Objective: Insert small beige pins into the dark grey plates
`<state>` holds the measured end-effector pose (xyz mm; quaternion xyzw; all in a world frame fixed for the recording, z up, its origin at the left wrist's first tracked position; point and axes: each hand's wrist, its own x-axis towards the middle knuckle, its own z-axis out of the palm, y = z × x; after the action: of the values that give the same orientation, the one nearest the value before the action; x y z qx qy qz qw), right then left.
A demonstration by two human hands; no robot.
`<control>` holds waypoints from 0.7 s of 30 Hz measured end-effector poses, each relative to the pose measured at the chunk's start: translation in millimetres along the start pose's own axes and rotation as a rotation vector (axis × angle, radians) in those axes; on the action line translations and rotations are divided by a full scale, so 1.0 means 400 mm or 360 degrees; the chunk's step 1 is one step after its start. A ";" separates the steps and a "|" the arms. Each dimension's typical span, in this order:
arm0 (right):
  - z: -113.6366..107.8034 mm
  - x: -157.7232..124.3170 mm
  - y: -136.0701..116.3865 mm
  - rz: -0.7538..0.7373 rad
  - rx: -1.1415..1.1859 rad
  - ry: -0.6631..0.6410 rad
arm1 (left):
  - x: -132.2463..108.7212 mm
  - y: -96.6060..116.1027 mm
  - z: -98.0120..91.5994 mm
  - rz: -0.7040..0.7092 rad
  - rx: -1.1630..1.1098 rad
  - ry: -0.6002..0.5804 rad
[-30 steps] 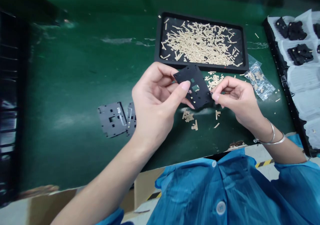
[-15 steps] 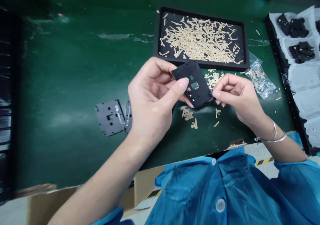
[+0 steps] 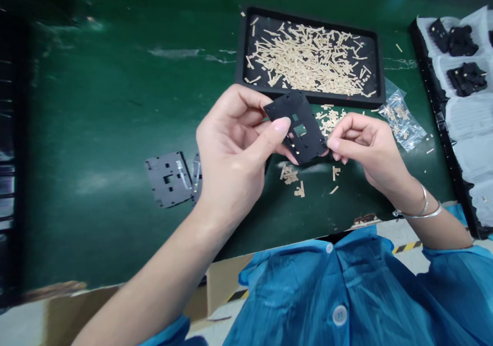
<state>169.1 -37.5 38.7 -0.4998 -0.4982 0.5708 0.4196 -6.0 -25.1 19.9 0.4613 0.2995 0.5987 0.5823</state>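
My left hand [image 3: 236, 146] is closed round a thin black plastic plate [image 3: 307, 147] with cut-out holes, thumb on its face and fingers behind. The plate is held tilted above the table. At its right corner is my right hand [image 3: 364, 148], thumb and index finger pinched together; whatever lies between the tips is too small to make out. Below the plate lie small tan strips [image 3: 288, 174] in a loose clump, and more tan pieces [image 3: 329, 120] are heaped between the hands. Grey-black plates [image 3: 168, 180] rest on the table left of my left hand, one partly hidden by it.
A black tray [image 3: 242, 58] full of tan strips stands behind my hands. Right of it lies a clear plastic bag [image 3: 404, 122] with small pieces. Along the right edge is a white compartment tray [image 3: 466, 115] holding black parts [image 3: 467, 78]. A dark rack [image 3: 11, 130] stands far left.
Both hands and the plate stay in nearly the same place. The whole view has shifted only very slightly.
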 end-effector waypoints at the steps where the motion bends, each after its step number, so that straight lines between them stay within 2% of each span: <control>1: 0.000 0.000 0.000 0.0001 -0.0006 -0.0001 | 0.000 0.000 0.000 0.0001 0.0012 0.0002; 16: -0.002 -0.004 -0.002 0.0003 -0.0021 -0.0021 | 0.000 0.002 0.003 0.0007 -0.0071 0.0002; 21: -0.004 -0.002 -0.001 0.0001 -0.0048 -0.0034 | 0.001 0.004 0.002 -0.0019 0.0013 0.0012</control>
<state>170.8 -38.0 39.2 -0.5001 -0.5109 0.5687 0.4066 -5.8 -25.2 21.6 0.4595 0.3069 0.5957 0.5829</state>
